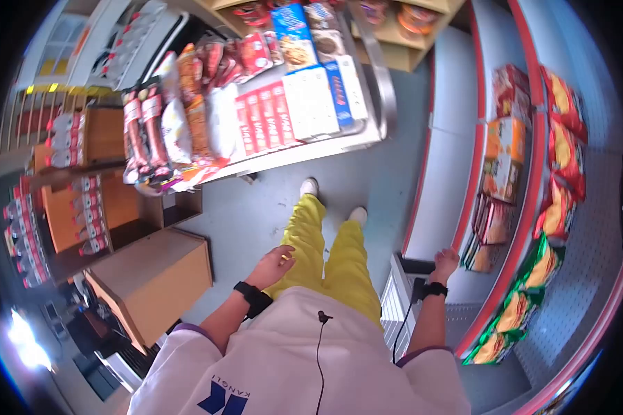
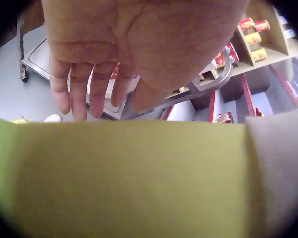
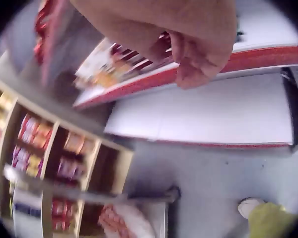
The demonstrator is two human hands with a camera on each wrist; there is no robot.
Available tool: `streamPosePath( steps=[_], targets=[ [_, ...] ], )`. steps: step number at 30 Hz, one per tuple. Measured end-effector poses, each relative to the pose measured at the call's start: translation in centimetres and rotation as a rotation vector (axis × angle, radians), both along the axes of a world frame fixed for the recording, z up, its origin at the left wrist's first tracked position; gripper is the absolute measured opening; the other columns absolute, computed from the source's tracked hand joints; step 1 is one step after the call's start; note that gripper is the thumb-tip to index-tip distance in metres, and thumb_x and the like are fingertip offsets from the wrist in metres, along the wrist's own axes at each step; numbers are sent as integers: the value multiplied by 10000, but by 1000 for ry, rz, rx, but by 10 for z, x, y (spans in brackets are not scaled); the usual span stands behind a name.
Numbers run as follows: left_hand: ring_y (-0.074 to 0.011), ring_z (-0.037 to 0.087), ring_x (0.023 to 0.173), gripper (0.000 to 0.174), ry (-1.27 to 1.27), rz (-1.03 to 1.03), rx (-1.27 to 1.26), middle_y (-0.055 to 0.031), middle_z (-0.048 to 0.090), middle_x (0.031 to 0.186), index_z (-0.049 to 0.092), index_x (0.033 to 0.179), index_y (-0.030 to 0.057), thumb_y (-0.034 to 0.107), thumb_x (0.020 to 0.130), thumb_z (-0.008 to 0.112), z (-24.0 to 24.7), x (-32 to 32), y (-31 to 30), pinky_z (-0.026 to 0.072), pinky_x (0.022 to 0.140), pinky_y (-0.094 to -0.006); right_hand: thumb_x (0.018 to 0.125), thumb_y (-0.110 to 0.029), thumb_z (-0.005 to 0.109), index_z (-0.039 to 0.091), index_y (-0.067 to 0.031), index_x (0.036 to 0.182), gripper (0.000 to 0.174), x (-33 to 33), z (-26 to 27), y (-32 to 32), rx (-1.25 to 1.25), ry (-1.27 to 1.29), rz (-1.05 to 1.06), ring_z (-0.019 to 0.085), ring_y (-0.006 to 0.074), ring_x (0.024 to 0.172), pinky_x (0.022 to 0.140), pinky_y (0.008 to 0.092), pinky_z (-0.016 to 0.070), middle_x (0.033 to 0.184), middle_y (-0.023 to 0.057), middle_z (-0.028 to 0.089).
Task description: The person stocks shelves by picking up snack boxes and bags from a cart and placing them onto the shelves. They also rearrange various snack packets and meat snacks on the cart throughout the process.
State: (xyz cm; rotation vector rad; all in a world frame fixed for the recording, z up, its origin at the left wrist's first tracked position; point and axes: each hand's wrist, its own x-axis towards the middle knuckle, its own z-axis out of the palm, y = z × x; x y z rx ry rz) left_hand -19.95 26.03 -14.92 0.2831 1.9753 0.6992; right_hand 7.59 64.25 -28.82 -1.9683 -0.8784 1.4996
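Observation:
The left hand [image 1: 273, 267] hangs in front of the yellow trousers, holding nothing; in the left wrist view its palm [image 2: 134, 39] shows with fingers extended. Out to the side, the right hand [image 1: 446, 263] is beside the red-edged shelves, its fingers loosely curled around nothing; the right wrist view shows this hand [image 3: 193, 29] in front of the shelf edge [image 3: 248, 60]. A metal cart [image 1: 291, 153] stands ahead, bearing red-and-white boxes [image 1: 264, 119], a blue cookie box [image 1: 294, 34] and bagged snacks [image 1: 194, 128]. Neither hand touches the cart.
Shelves at the right hold red chip bags [image 1: 566, 155], green chip bags [image 1: 512, 315] and an orange box [image 1: 504, 142]. Bottles [image 1: 90, 214] and a wooden cabinet [image 1: 163, 283] are at the left. A wooden rack [image 3: 52, 148] holds cup-shaped packs.

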Motion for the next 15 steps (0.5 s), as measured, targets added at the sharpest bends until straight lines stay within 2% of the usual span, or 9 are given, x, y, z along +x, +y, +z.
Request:
streamPosePath(
  steps=[3,5,7,9,11,13,15],
  targets=[
    [-241,650,812,345,39,22,-22,-142,630,988,535,1165,26,205,874,582,20,-19,5,521,720,-338,942,-139,483,528,-45,1058,156,-104,61,-22,276,67,439,529,121,690,612,256,466,828,36,552],
    [-240,649,811,341,41,82,-12,-141,631,983,537,1161,26,203,873,581,18,-27,-5,521,722,-339,930,-105,518,512,-67,1124,198,-177,108,-29,380,134,676,514,77,686,611,213,446,859,39,565],
    [-240,648,810,336,38,148,-3,-139,632,979,539,1157,26,201,873,579,16,-35,-19,520,723,-340,915,-83,542,521,-61,1127,214,-250,154,-36,443,217,864,519,73,707,644,208,452,857,25,565],
    [-237,646,804,328,50,182,-4,-137,633,970,544,1148,27,205,874,578,17,-43,-33,520,724,-339,903,-68,554,521,-46,1124,225,-316,181,-40,471,301,1041,564,117,755,685,233,475,888,50,593],
    [-235,644,799,325,54,226,1,-134,631,970,545,1146,30,200,872,582,20,-53,-46,520,722,-336,887,-90,585,511,-30,1137,268,-380,204,-47,657,254,1287,601,178,835,730,268,488,965,96,617],
    [-233,643,795,322,56,244,19,-130,629,971,546,1145,32,195,870,587,20,-68,-56,521,720,-334,848,-125,643,504,-21,1160,357,-442,222,-55,686,284,1414,613,215,896,765,301,491,1023,137,621],
    [-232,639,783,320,80,361,78,-130,623,975,548,1141,32,174,860,603,24,-79,-68,521,721,-324,812,-154,683,500,-2,1170,430,-497,203,-49,743,299,1369,612,204,891,794,318,487,1010,151,617]
  ],
)
